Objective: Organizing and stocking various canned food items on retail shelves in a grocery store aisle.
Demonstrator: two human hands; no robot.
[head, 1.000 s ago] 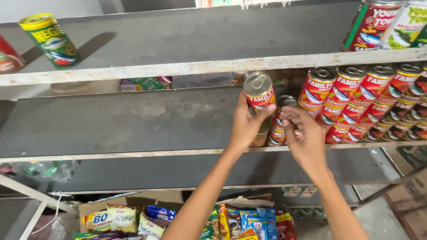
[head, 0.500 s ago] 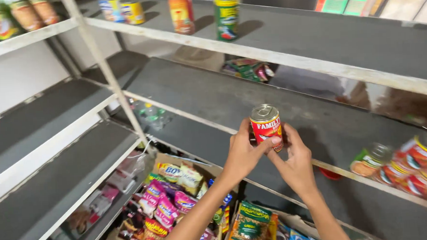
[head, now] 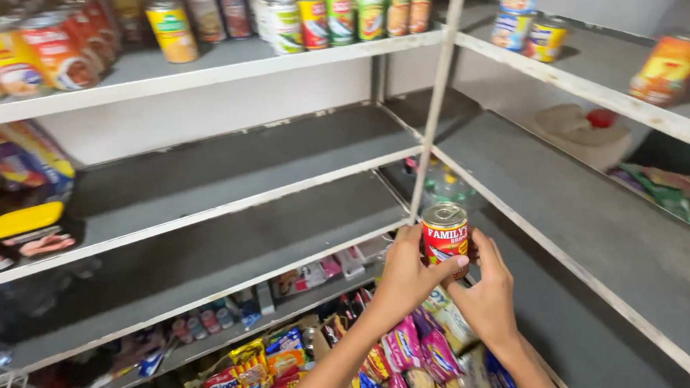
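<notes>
- Far left: a row of tins (head: pixel 40 52) stands on the top shelf (head: pixel 200 72), and flat packets (head: pixel 21 231) lie on the level below. The grey middle shelf (head: pixel 228 176) runs across to the corner post (head: pixel 434 105).
- Lower centre: an open box of snack packets (head: pixel 399 362) sits directly beneath your forearms.
- Your left hand (head: pixel 407 277) has its fingers closed round the left side of the red-labelled tin (head: pixel 445 236), thumb laid across the label.
- The tin is upright in mid-air, just in front of the post and clear of every shelf.
- Your right hand (head: pixel 489 292) has its fingers wrapped on the tin's right and lower side. In my judgement, keep that support underneath and hold the tin level.
- Right: the side shelf (head: pixel 595 230) lies nearest; a few tins (head: pixel 532 34) stand above it.
</notes>
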